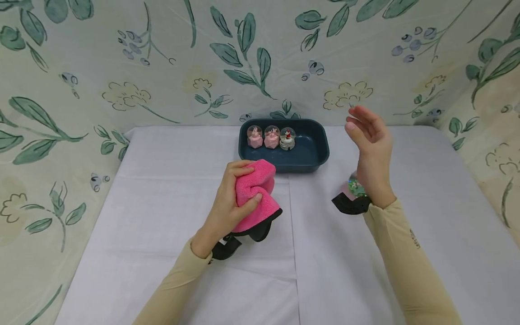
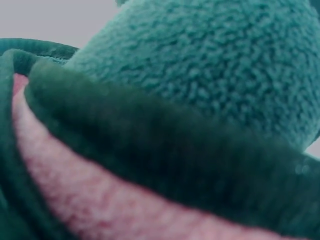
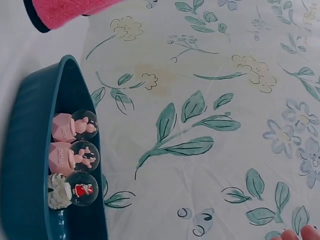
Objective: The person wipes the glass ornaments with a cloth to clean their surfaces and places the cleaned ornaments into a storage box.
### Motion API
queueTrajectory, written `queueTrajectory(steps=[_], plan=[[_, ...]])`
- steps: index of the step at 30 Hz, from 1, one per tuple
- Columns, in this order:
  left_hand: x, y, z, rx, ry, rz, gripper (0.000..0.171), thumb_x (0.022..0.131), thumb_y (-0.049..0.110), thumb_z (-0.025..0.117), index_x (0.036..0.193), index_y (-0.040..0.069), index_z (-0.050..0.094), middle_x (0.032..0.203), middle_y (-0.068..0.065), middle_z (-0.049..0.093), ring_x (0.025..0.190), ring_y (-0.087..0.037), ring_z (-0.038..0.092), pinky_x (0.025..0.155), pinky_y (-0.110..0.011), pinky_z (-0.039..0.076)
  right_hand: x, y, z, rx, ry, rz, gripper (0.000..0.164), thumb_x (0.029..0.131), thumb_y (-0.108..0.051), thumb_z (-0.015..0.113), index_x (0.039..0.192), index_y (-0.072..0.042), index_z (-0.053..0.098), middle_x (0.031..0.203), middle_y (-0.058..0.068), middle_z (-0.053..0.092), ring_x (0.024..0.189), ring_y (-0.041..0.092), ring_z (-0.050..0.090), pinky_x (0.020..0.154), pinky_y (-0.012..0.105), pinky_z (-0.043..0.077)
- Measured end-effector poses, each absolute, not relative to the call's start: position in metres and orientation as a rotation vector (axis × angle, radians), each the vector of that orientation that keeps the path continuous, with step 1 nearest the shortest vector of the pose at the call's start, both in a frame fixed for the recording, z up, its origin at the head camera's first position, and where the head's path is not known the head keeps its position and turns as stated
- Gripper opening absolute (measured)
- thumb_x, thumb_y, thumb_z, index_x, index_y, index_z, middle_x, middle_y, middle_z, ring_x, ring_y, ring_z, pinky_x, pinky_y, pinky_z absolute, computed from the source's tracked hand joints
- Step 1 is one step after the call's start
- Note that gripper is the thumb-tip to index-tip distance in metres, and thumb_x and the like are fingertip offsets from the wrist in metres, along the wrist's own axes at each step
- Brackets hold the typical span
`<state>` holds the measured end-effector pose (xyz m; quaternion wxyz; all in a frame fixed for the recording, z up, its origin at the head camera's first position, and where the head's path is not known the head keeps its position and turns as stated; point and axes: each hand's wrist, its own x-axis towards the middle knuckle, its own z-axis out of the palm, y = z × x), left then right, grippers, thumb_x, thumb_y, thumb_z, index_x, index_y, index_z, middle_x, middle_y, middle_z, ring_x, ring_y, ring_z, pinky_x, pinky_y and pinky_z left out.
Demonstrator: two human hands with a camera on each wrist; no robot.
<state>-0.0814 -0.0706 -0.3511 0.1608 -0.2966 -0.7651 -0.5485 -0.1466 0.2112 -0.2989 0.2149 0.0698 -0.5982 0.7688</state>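
Note:
My left hand (image 1: 233,194) grips a bunched pink plush cloth (image 1: 256,189) with black edging, its thumb pressed across the front. Up close in the left wrist view, the cloth (image 2: 125,195) shows pink pile, dark edging and a green textured surface. My right hand (image 1: 371,144) is raised right of the tray, fingers loosely bent with nothing between them. Partly hidden behind that wrist, a snow globe (image 1: 356,188) with green glitter and some pink stands on the table. Only fingertips (image 3: 309,233) of the right hand show in its wrist view.
A dark blue tray (image 1: 310,169) stands at the table's back edge. Along its left side sit two pink-based snow globes (image 1: 255,137) and a white-based snow globe (image 1: 287,140) with a red figure. Behind hangs a leaf-patterned curtain (image 1: 162,81); white cloth (image 1: 162,180) covers the table.

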Motion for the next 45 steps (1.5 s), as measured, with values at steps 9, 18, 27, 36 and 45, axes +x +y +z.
queueTrajectory(steps=[9, 18, 27, 36, 45], plan=[[-0.082, -0.071, -0.352, -0.855, -2.175, -1.568, 0.054, 0.078, 0.01, 0.068, 0.124, 0.001, 0.041, 0.135, -0.014, 0.042, 0.124, -0.025, 0.041, 0.085, -0.039, 0.053, -0.107, 0.239, -0.305, 0.19, -1.418, 2.199, 0.039, 0.085, 0.012, 0.059, 0.124, 0.009, 0.054, 0.123, 0.023, 0.053, 0.116, 0.031, 0.049, 0.094, 0.028, 0.043], [-0.081, -0.071, -0.352, -0.857, -2.176, -1.571, 0.055, 0.077, 0.009, 0.069, 0.123, 0.001, 0.041, 0.135, -0.015, 0.042, 0.125, -0.025, 0.041, 0.085, -0.039, 0.053, -0.081, 0.259, -0.335, 0.168, -1.317, 2.157, 0.047, 0.082, 0.02, 0.056, 0.128, 0.013, 0.049, 0.124, 0.025, 0.052, 0.118, 0.031, 0.048, 0.096, 0.029, 0.041], [-0.081, -0.069, -0.351, -0.871, -2.161, -1.574, 0.053, 0.078, 0.008, 0.07, 0.123, 0.001, 0.042, 0.135, -0.014, 0.042, 0.125, -0.025, 0.041, 0.086, -0.038, 0.052, -0.06, 0.269, -0.366, -0.082, -1.403, 2.143, 0.053, 0.084, 0.02, 0.054, 0.134, 0.005, 0.045, 0.132, 0.019, 0.045, 0.125, 0.024, 0.04, 0.1, 0.028, 0.033], [-0.081, -0.07, -0.351, -0.871, -2.16, -1.576, 0.054, 0.078, 0.009, 0.07, 0.123, 0.001, 0.042, 0.135, -0.014, 0.042, 0.125, -0.024, 0.041, 0.086, -0.038, 0.052, -0.052, 0.272, -0.402, -0.393, -1.712, 2.111, 0.072, 0.084, 0.015, 0.058, 0.146, -0.002, 0.027, 0.142, 0.006, 0.033, 0.134, 0.018, 0.027, 0.109, 0.027, 0.022], [-0.081, -0.07, -0.351, -0.864, -2.163, -1.572, 0.054, 0.077, 0.01, 0.069, 0.123, 0.001, 0.042, 0.135, -0.014, 0.043, 0.125, -0.024, 0.041, 0.085, -0.038, 0.053, -0.058, 0.27, -0.43, -0.394, -1.776, 2.155, 0.07, 0.082, 0.019, 0.057, 0.141, -0.01, 0.031, 0.136, 0.002, 0.037, 0.126, 0.018, 0.035, 0.106, 0.025, 0.027]])
